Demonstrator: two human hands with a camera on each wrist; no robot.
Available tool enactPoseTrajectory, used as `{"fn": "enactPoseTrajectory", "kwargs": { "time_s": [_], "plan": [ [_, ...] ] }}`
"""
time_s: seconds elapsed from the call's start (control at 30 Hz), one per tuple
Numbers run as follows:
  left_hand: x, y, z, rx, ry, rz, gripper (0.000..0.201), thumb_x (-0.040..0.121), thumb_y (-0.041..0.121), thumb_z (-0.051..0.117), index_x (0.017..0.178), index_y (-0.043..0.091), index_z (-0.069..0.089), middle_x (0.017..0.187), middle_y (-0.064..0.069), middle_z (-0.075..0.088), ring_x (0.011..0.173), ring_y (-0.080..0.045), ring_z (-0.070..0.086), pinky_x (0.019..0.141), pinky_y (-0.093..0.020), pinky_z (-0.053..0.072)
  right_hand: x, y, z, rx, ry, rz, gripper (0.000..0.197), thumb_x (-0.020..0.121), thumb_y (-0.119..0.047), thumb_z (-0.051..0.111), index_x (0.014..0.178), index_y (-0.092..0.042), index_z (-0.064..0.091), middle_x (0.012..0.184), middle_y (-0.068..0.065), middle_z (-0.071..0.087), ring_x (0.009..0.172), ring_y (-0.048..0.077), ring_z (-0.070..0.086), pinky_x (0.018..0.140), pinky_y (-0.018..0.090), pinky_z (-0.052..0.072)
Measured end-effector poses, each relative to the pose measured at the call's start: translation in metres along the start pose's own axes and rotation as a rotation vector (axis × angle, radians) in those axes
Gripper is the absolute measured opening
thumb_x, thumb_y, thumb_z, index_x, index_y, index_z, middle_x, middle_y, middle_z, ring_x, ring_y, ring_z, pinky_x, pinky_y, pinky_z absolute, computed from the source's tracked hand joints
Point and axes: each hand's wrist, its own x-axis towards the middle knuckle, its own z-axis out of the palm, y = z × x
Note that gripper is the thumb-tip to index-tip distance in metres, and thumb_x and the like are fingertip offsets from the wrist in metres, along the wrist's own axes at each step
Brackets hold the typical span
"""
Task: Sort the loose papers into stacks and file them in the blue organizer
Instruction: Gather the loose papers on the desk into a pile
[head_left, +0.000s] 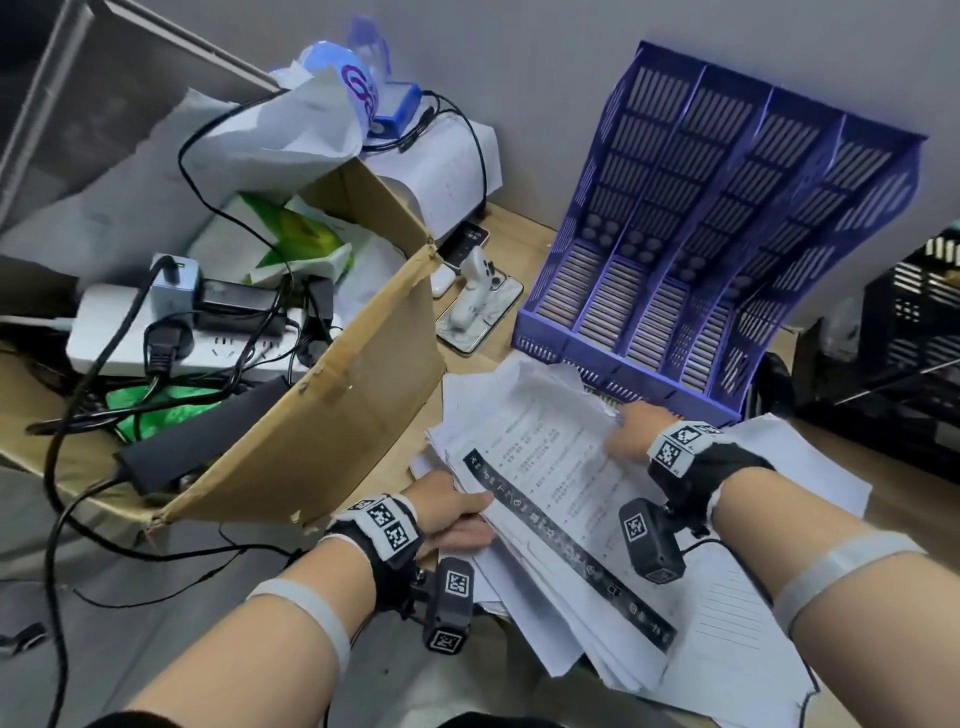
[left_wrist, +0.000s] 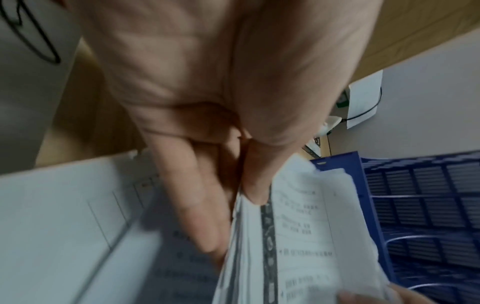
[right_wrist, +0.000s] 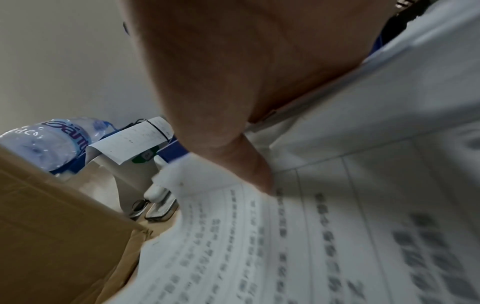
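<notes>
Presently I find the left hand (head_left: 457, 512) pinching the near-left edge of a thick stack of white printed papers (head_left: 561, 499), thumb on top and fingers (left_wrist: 197, 205) beneath. The right hand (head_left: 631, 434) lies on the far edge of that same stack; whether its fingers curl round the sheets I cannot tell. Directly beyond the right hand's hold, touching the sheets, stands the blue slotted plastic organizer (head_left: 727, 218). Just left of the left hand's pinch leans a brown cardboard box flap (head_left: 332, 395).
</notes>
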Motion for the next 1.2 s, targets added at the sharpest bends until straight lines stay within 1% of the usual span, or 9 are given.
{"fn": "enactPoseTrajectory", "kwargs": {
  "time_s": [0.13, 0.23, 0.3, 0.4, 0.5, 0.67, 0.9, 1.07, 1.2],
  "plan": [
    [-0.001, -0.004, -0.007, 0.251, 0.222, -0.064, 0.038, 0.083, 0.033, 0.075, 0.092, -0.001, 0.059, 0.066, -0.013, 0.07, 0.052, -0.027, 0.065, 0.059, -0.036, 0.06, -0.003, -0.008, 0.02, -0.052, -0.047, -0.023, 0.035, 0.086, -0.025, 0.056, 0.118, -0.01, 0.06, 0.113, 0.011, 0.063, 0.098, 0.029, 0.062, 0.08, 0.03, 0.05],
    [0.013, -0.012, -0.017, 0.458, 0.485, 0.001, 0.079, 0.051, 0.055, 0.078, 0.114, 0.011, 0.056, 0.101, -0.009, 0.073, 0.094, -0.03, 0.07, 0.086, -0.04, 0.059, -0.003, -0.01, 0.042, -0.001, 0.023, -0.092, 0.042, 0.082, -0.029, 0.059, 0.121, -0.016, 0.057, 0.115, 0.013, 0.061, 0.098, 0.03, 0.062, 0.083, 0.034, 0.053],
    [0.012, -0.011, -0.013, 0.325, 0.597, 0.121, 0.079, 0.06, 0.041, 0.085, 0.12, 0.01, 0.043, 0.117, -0.009, 0.063, 0.107, -0.031, 0.064, 0.09, -0.035, 0.054, -0.004, -0.009, 0.052, 0.052, 0.059, -0.104, 0.048, 0.079, -0.029, 0.061, 0.124, -0.019, 0.049, 0.112, 0.012, 0.059, 0.098, 0.032, 0.061, 0.085, 0.038, 0.053],
    [0.006, -0.01, -0.004, 0.14, 0.673, 0.252, 0.061, 0.077, 0.013, 0.08, 0.115, 0.007, 0.033, 0.11, -0.012, 0.056, 0.091, -0.026, 0.061, 0.075, -0.03, 0.048, -0.008, -0.007, 0.059, 0.13, 0.143, -0.05, 0.044, 0.079, -0.022, 0.061, 0.113, -0.02, 0.035, 0.099, 0.009, 0.057, 0.087, 0.031, 0.06, 0.081, 0.045, 0.054],
    [0.005, -0.012, 0.002, 0.123, 0.69, 0.341, 0.043, 0.081, 0.016, 0.078, 0.108, 0.008, 0.046, 0.093, -0.004, 0.062, 0.072, -0.016, 0.058, 0.059, -0.023, 0.044, -0.009, -0.001, 0.06, 0.211, 0.182, -0.031, 0.051, 0.08, -0.018, 0.065, 0.119, -0.019, 0.031, 0.097, 0.007, 0.056, 0.084, 0.029, 0.058, 0.072, 0.037, 0.05],
    [0.007, -0.015, 0.007, 0.192, 0.644, 0.493, 0.021, 0.079, 0.02, 0.078, 0.095, 0.014, 0.066, 0.087, 0.002, 0.073, 0.08, -0.022, 0.067, 0.072, -0.026, 0.049, -0.012, 0.013, 0.06, 0.212, 0.18, -0.107, 0.024, 0.085, -0.017, 0.056, 0.108, -0.021, 0.054, 0.102, 0.007, 0.064, 0.086, 0.028, 0.057, 0.072, 0.03, 0.044],
    [0.023, -0.009, 0.009, 0.177, 0.355, 0.425, 0.079, 0.071, 0.041, 0.078, 0.141, 0.023, 0.048, 0.135, 0.0, 0.063, 0.117, -0.024, 0.064, 0.102, -0.046, 0.052, -0.011, 0.032, 0.065, 0.474, 0.214, 0.019, 0.019, 0.084, -0.011, 0.049, 0.1, -0.019, 0.054, 0.099, 0.01, 0.062, 0.09, 0.032, 0.059, 0.077, 0.033, 0.048],
    [0.023, -0.002, -0.001, 0.399, 0.555, 0.357, 0.061, 0.075, 0.043, 0.075, 0.128, 0.019, 0.057, 0.131, -0.004, 0.056, 0.111, -0.025, 0.061, 0.101, -0.035, 0.049, -0.002, 0.034, 0.079, 0.615, 0.22, 0.088, 0.015, 0.085, -0.013, 0.055, 0.098, -0.013, 0.048, 0.088, 0.007, 0.053, 0.082, 0.027, 0.051, 0.06, 0.03, 0.036],
    [0.028, 0.001, -0.001, 0.245, 0.53, 0.309, 0.077, 0.065, 0.04, 0.083, 0.127, 0.012, 0.045, 0.122, 0.001, 0.057, 0.104, -0.024, 0.061, 0.096, -0.034, 0.05, -0.001, 0.022, 0.09, 0.693, 0.136, 0.119, 0.044, 0.084, -0.019, 0.062, 0.12, -0.014, 0.038, 0.103, 0.01, 0.053, 0.088, 0.028, 0.052, 0.069, 0.03, 0.039]
  ]
}}
